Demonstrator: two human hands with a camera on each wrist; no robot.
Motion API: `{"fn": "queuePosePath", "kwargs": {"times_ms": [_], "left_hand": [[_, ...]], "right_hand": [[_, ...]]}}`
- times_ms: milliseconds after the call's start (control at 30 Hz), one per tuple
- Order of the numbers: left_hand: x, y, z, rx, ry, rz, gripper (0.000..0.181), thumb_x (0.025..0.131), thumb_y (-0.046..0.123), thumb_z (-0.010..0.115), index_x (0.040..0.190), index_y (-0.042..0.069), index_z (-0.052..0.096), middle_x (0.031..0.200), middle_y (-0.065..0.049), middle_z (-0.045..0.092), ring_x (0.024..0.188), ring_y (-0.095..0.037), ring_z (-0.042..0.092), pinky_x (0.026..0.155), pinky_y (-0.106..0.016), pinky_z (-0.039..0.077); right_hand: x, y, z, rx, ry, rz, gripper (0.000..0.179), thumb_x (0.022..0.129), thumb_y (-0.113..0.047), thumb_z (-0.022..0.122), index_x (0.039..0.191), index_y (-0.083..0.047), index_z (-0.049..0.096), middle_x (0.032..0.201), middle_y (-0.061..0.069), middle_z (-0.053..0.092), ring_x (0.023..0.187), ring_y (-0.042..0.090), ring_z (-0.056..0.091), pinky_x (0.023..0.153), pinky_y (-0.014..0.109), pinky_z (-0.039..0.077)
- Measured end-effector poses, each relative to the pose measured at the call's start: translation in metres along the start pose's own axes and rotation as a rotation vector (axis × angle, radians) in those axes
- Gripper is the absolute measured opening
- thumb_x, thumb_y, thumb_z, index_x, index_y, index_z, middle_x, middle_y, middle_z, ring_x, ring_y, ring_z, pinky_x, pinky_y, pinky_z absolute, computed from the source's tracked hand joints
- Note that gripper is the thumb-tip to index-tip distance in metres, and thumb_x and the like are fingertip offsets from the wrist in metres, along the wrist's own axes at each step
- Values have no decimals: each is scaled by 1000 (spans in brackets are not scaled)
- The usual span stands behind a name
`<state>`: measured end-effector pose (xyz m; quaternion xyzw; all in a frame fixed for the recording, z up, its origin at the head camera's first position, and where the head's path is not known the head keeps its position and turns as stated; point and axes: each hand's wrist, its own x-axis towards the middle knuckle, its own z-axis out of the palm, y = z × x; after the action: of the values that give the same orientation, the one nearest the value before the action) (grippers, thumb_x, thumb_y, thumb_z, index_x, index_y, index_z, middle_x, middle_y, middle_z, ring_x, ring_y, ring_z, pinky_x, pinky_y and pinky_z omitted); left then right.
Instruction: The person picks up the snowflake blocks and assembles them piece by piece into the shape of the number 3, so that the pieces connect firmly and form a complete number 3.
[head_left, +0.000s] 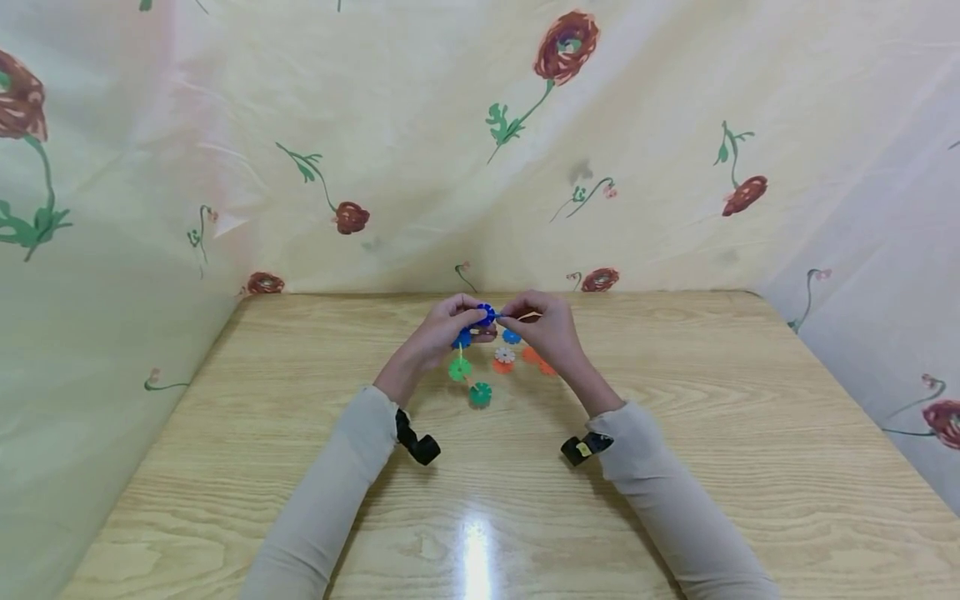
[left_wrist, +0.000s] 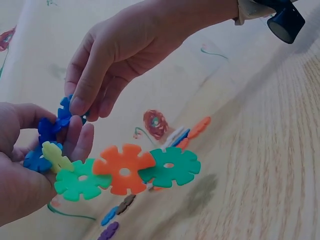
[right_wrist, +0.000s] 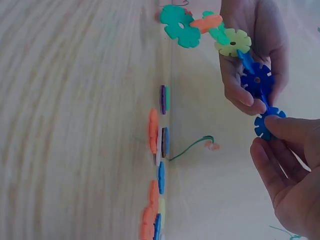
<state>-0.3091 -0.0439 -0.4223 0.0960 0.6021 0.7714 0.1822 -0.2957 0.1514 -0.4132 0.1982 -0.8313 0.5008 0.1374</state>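
Near the far side of the table, my left hand (head_left: 444,329) grips a chain of notched plastic flower discs joined at their slots. From its free end the chain runs through a teal disc (left_wrist: 182,167), an orange disc (left_wrist: 111,166), a green disc (left_wrist: 75,190), a yellow disc (left_wrist: 56,157) and a blue disc (left_wrist: 35,161) to a dark blue disc (right_wrist: 251,82) between the left fingers. My right hand (head_left: 553,327) pinches another blue disc (right_wrist: 260,128) between thumb and fingers, edge right at the dark blue one.
On the wooden table (head_left: 480,475) beyond the hands lie several loose discs, among them a white disc (head_left: 505,355), a blue disc (head_left: 512,337) and a purple disc (right_wrist: 163,100). A flowered cloth (head_left: 420,167) hangs behind the table. Each wrist carries a black camera (head_left: 426,451).
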Motion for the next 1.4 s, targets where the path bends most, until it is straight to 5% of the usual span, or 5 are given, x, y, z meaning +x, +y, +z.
{"fn": "queuePosePath", "kwargs": {"times_ms": [267, 600, 933, 1133, 1400], "left_hand": [[-1, 0, 2, 17, 24, 11, 11, 104, 11, 59, 112, 4, 58, 107, -15, 64, 108, -36, 64, 112, -57, 45], [-2, -2, 0, 44, 28, 9, 15, 103, 9, 60, 115, 1, 60, 101, -7, 68, 125, -50, 57, 112, -54, 45], [-2, 2, -6, 84, 83, -18, 15, 102, 14, 63, 114, 5, 62, 107, -11, 67, 84, -14, 70, 113, -60, 42], [-3, 3, -6, 50, 69, 8, 16, 101, 10, 63, 115, 2, 61, 103, -12, 67, 81, -12, 70, 113, -60, 42], [-2, 3, -7, 48, 68, 11, 16, 102, 9, 62, 116, 2, 61, 101, -11, 68, 81, -12, 70, 113, -60, 42]], "right_hand": [[-1, -2, 2, -16, 20, 16, 9, 88, -4, 78, 94, 0, 73, 93, 16, 73, 89, 26, 71, 75, 28, 62], [1, -2, 0, -60, -52, 33, 16, 88, -9, 81, 97, 1, 72, 94, 16, 73, 86, 26, 70, 79, 34, 61], [3, 1, -20, -110, -360, 181, 27, 89, -6, 78, 112, 4, 69, 95, 16, 71, 80, 26, 68, 70, 34, 57], [6, 12, -18, -193, -542, 182, 30, 90, -7, 76, 116, 5, 70, 97, 16, 70, 82, 21, 67, 71, 32, 56], [9, 24, -10, -294, -629, 192, 32, 92, -9, 75, 122, 2, 71, 90, 15, 72, 73, 14, 60, 63, 25, 48]]}}
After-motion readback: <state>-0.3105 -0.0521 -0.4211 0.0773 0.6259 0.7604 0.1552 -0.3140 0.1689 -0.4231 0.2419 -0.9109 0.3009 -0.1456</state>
